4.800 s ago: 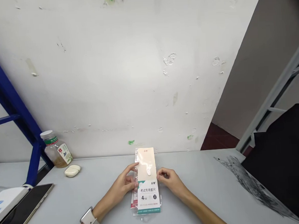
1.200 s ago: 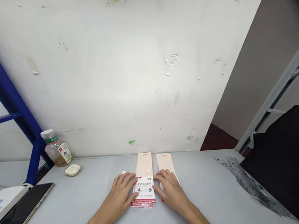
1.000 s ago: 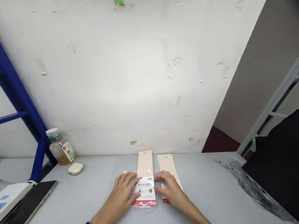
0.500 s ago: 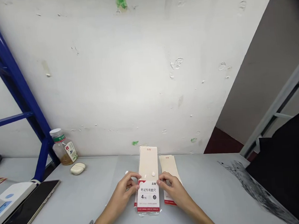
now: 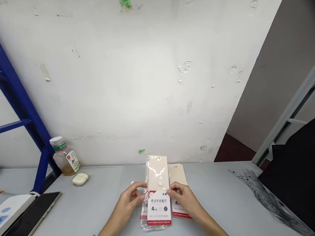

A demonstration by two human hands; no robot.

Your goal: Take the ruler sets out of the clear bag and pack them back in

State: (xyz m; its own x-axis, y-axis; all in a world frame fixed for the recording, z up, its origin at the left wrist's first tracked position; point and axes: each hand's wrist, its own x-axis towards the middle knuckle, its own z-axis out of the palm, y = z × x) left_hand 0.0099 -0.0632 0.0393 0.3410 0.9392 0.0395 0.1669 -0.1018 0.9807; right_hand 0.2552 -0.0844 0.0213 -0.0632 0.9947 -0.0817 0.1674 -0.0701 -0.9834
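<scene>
Head camera: the front packet (image 5: pixel 159 207) sits between the two hands, its long axis running away from the person toward the wall (image 5: pixel 118 81), the pale plain part at the far end and the red-banded label at the near one. The right hand (image 5: pixel 185 201) is closer to its card: thumb and forefinger meet in a narrow pinch on the card's right edge, around the middle of its length. The left hand (image 5: pixel 127 202) faces it at nearly the same level — thumb and forefinger curled, a little parted, at the left margin of the clear sleeve (image 5: pixel 147 174); whether they nip the film, I cannot tell. So the packet's length runs crosswise to the line between the grips. Whether it rests flat or is slightly raised is also unclear.

Another packet (image 5: pixel 143 216) peeks out past its left edge, mostly hidden. Just to the right, a stack (image 5: pixel 177 173) of similar packets lies on the desk (image 5: pixel 99 214), partly covered by the right hand. Well off to the left are a jar (image 5: pixel 66 161) and a cream case (image 5: pixel 80 179).
</scene>
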